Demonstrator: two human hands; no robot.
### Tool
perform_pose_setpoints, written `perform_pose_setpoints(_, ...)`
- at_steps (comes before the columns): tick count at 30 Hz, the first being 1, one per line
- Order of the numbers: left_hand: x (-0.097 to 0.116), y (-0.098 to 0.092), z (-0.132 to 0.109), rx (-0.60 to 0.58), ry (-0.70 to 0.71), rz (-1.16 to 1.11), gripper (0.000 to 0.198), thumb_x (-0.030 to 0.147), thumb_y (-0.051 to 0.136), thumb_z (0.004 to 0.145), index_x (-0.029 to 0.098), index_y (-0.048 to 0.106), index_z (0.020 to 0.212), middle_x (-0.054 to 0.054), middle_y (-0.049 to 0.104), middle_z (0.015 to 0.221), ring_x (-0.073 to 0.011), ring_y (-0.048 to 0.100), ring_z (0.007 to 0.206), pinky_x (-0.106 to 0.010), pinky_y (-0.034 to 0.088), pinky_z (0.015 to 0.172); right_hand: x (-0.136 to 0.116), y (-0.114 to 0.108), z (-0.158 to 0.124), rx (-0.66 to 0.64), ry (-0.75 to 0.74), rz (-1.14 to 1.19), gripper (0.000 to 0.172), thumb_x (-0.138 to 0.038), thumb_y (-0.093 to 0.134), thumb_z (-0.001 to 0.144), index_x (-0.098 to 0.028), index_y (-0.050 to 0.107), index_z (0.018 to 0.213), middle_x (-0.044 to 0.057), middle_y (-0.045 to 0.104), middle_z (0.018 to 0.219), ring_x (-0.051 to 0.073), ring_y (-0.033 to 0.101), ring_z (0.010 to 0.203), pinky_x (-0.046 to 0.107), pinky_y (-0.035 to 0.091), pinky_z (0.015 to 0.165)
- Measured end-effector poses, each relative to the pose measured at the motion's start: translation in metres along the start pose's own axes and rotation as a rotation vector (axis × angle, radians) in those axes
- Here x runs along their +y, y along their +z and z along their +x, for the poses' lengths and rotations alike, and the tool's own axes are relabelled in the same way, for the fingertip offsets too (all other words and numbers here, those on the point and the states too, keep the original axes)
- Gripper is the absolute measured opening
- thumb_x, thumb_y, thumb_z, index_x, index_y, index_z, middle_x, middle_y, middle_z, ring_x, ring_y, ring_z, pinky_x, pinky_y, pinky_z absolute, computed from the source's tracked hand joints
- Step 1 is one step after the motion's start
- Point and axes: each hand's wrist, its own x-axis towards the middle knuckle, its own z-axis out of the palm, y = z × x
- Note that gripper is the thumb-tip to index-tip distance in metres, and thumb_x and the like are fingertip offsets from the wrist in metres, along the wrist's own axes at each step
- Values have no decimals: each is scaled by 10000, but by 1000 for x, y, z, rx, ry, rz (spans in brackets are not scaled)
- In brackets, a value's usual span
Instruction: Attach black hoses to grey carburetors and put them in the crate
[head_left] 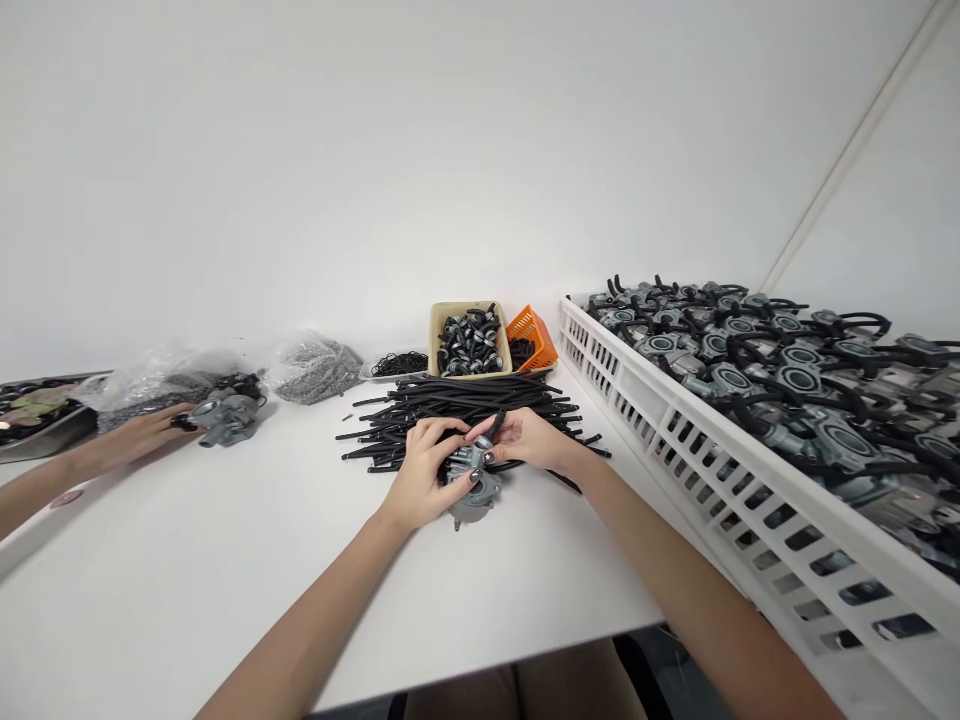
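My left hand [421, 478] grips a grey metal carburetor body [475, 492] just above the white table [225, 560]. My right hand [529, 438] pinches a short black rubber hose [496, 424] against the top of that metal part. Right behind both hands lies a pile of black hoses [457, 405].
A beige box of grey clips [469, 340] and an orange basket [531, 336] stand behind the pile. A large white slotted crate [720, 440] full of assembled grey parts fills the right. At left, another person's hand [146, 432] holds a grey part [223, 418] near plastic bags [315, 368].
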Motion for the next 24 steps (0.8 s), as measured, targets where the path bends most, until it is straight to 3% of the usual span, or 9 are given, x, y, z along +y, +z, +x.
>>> perform_pose_setpoints(5,-3,1,0,13,18,-6,315,384,552,836,202,659,1070,-94,584,1196,-299,437,1138,-477,308,994,3,-1,2,49,-35,24,427,-280,837,656,-166,680,1036,31,712,874,155,664,824,308,532,804)
perform_pose_setpoints(12,-3,1,0,10,20,-7,299,410,540,844,210,657,1034,-92,590,1183,-295,438,1128,-465,315,991,2,3,3,103,-47,19,328,-264,864,587,-154,664,822,-1,696,745,139,658,707,269,520,709)
perform_pose_setpoints(19,-4,2,-1,31,35,-7,318,397,550,841,193,652,1063,-103,589,1153,-294,442,1122,-465,314,992,-2,1,0,55,-28,10,354,-383,816,684,-140,687,907,37,718,763,157,667,725,296,517,739)
perform_pose_setpoints(24,-4,2,0,17,33,-6,316,406,540,850,207,655,1066,-94,589,1189,-295,441,1133,-466,322,991,-3,2,0,68,-38,32,382,-403,823,674,-145,656,900,22,710,753,134,641,676,279,498,715)
